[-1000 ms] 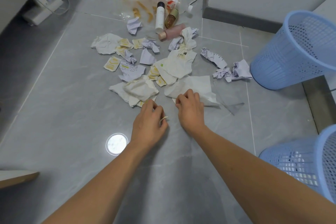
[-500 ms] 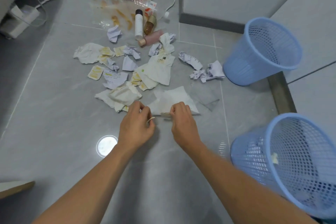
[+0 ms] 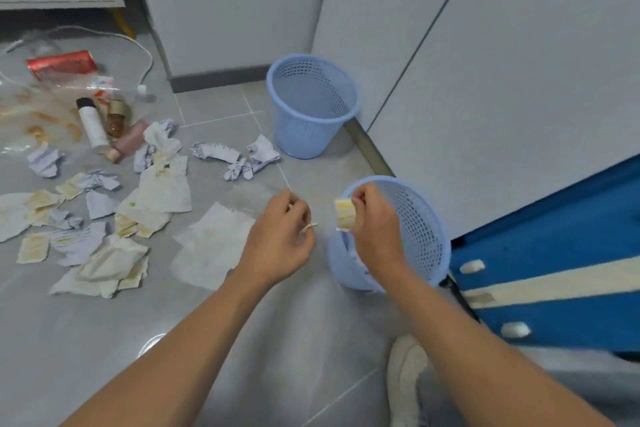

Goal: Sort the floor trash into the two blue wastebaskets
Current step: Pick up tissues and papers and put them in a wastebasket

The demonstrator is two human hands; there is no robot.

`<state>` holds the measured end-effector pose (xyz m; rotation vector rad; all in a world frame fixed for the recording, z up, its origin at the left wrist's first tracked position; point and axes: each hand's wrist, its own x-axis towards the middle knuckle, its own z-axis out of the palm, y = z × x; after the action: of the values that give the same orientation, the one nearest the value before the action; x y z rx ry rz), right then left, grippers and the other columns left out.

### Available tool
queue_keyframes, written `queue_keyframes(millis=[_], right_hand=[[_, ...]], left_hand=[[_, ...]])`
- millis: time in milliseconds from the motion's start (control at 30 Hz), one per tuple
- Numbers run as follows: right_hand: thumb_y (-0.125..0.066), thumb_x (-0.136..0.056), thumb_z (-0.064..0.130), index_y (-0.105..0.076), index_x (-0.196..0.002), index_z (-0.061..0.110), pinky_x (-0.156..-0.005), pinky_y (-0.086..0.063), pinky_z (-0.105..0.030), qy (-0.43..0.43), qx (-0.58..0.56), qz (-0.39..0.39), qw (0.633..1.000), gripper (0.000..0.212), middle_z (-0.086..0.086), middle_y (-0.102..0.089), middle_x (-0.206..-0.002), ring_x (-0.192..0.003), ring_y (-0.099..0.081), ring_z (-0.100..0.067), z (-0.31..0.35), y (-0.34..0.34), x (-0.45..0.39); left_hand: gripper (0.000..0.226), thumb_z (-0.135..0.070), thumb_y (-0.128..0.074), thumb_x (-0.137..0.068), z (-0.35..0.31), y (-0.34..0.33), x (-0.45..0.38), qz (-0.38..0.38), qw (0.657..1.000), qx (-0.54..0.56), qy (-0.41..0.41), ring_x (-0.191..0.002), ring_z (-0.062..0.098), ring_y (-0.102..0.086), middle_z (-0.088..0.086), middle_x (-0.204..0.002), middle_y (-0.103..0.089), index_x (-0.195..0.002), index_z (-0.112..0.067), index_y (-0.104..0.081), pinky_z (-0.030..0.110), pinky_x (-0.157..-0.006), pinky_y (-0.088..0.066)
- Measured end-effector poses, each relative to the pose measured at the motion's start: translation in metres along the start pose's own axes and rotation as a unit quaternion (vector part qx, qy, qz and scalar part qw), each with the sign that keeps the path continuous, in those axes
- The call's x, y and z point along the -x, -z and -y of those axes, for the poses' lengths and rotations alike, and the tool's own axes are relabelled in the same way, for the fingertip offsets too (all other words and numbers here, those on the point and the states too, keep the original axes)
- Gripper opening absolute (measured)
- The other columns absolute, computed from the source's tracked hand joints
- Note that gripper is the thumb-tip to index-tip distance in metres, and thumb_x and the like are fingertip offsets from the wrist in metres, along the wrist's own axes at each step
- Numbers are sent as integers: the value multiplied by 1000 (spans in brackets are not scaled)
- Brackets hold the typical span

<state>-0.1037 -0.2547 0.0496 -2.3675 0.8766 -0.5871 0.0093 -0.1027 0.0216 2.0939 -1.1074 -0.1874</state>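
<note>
My right hand [image 3: 372,229] pinches a small yellow-stained paper scrap [image 3: 344,215] at the left rim of the near blue wastebasket [image 3: 422,236], which has some white paper inside. My left hand [image 3: 280,239] is closed around a small pale scrap [image 3: 309,226] just left of that basket. The far blue wastebasket [image 3: 311,104] stands upright near the wall and looks empty. Crumpled white and lilac papers [image 3: 235,158], stained tissues [image 3: 162,191] and a flat white tissue [image 3: 211,246] lie scattered on the grey tile floor to the left.
Small bottles [image 3: 91,125], a red packet [image 3: 60,64], clear plastic wrap [image 3: 31,121] and a white cable [image 3: 145,55] lie at the far left. Grey cabinets stand behind. A blue panel [image 3: 554,253] is at the right, and my white shoe [image 3: 405,378] is on the floor below.
Both hands lifted off the floor and moved right, each with a scrap. The right hand now holds its scrap at the near wastebasket's rim. The view swung right.
</note>
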Motion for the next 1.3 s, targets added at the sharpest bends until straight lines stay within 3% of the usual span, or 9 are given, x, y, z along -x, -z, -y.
queue_keyframes(millis=[233, 367, 567, 733, 833, 967, 1133, 1200, 1300], right_hand=[[-54, -98, 17, -56, -85, 15, -69, -46, -43, -28, 184, 25, 982, 13, -3, -59, -88, -85, -54, -28, -84, 54, 8], [-50, -97, 8, -60, -92, 16, -69, -49, -44, 26, 147, -18, 989, 13, -1, -60, -92, -85, -55, -22, -68, 27, 5], [-53, -88, 2, -58, -90, 13, -66, -44, -38, 148, 54, 35, 987, 12, -1, -57, -86, -80, -53, -22, 0, -73, 4], [-57, -81, 4, -61, -96, 14, -68, -47, -39, 251, 63, 174, 950, 18, -2, -57, -94, -89, -55, -27, 21, -173, 24], [-62, -88, 17, -56, -119, 19, -79, -52, -44, 184, 89, 266, 942, 32, -3, -52, -118, -108, -51, -29, 14, -222, 26], [-73, -83, 27, -37, -146, 20, -105, -43, -46, 87, 100, 311, 941, 73, -10, -33, -146, -126, -41, -36, -14, -264, 20], [-78, -80, 27, -28, -154, 26, -102, -43, -41, 94, 84, 294, 947, 89, -5, -34, -140, -127, -41, -30, -35, -278, 19], [-76, -82, 25, -30, -154, 27, -96, -44, -37, 96, 61, 295, 949, 85, -5, -41, -129, -119, -48, -27, -37, -276, 19], [-74, -84, 17, -45, -144, 26, -89, -47, -34, 99, 33, 306, 946, 68, -1, -48, -115, -99, -54, -20, -40, -269, 20]], left_hand=[[50, -55, -63, -84, -61, -79, -40, 113, 990, -62, -64, -119, 22, -53, -8, -126, -61, -126, -30, -63, 40, -91, -44], [35, -44, -58, -89, -40, -73, -16, 22, 997, -58, -55, -106, 21, -54, -7, -113, -60, -118, -26, -67, 36, -81, -44], [13, -29, -56, -92, 63, -39, 41, -54, 993, -74, 68, -92, 22, -53, -5, -98, -56, -100, -19, -59, 39, -72, -46], [34, -42, -59, -87, 155, -30, 107, -50, 961, -129, 238, -97, 25, -54, -1, -107, -55, -112, -18, -57, 40, -71, -50], [67, -56, -63, -82, 189, -36, 129, -23, 936, -133, 326, -119, 28, -48, 4, -131, -49, -135, -17, -49, 41, -86, -51], [87, -56, -66, -81, 216, -49, 133, 1, 945, -131, 299, -139, 27, -36, 1, -158, -36, -156, -26, -32, 45, -102, -43], [52, -45, -66, -88, 228, -60, 122, -3, 951, -169, 261, -113, 25, -48, -2, -122, -54, -138, -33, -56, 38, -82, -37], [25, -33, -64, -91, 228, -61, 121, -14, 955, -157, 251, -102, 26, -51, -3, -104, -56, -116, -29, -67, 36, -74, -34], [12, -23, -55, -89, 228, -57, 127, -19, 958, -148, 247, -88, 27, -54, -5, -90, -60, -97, -24, -64, 34, -66, -29]])
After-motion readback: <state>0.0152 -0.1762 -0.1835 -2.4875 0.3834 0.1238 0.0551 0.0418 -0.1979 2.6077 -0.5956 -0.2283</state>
